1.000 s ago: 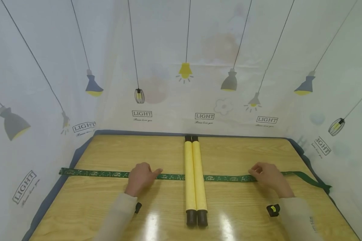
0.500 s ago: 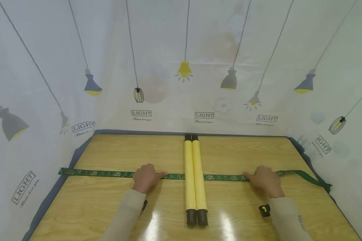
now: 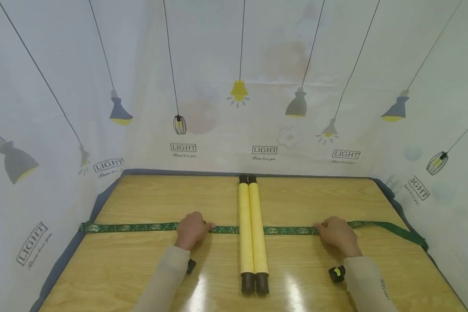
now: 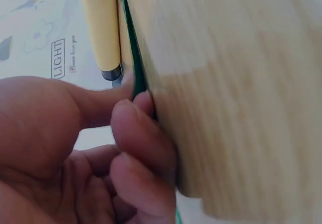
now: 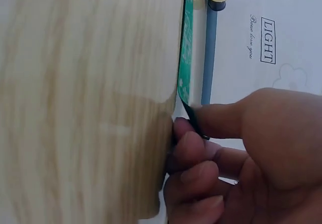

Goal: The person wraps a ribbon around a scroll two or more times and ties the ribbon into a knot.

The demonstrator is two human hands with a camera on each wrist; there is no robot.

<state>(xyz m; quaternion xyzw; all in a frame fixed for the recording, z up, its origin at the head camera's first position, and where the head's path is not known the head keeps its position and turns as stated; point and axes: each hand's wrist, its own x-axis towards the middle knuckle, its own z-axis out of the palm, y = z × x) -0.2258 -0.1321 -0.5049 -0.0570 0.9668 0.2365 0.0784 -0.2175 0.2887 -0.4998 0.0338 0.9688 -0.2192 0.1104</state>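
Note:
A long green ribbon with a pale print (image 3: pixel 290 231) stretches across the table from left to right. Over its middle lie two yellow tubes with dark end caps (image 3: pixel 253 229), side by side, pointing away from me. To the left of the tubes, my left hand (image 3: pixel 192 229) pinches the ribbon between thumb and curled fingers; the left wrist view shows the ribbon (image 4: pixel 135 53) running into that pinch. On the other side, my right hand (image 3: pixel 337 234) pinches it too, and in the right wrist view the ribbon (image 5: pixel 186 48) bends where thumb and fingers meet.
The wooden table (image 3: pixel 160 281) is bordered at the back by a dark blue edge (image 3: pixel 187 172). White curtains printed with hanging lamps (image 3: pixel 218 52) enclose it on the left, back and right. The ribbon's right tail reaches the table's right edge.
Both hands have moved inward along the ribbon toward the tubes, and the right fingers have closed on it. The ribbon's left end has shifted slightly to the right. The tubes stay in place.

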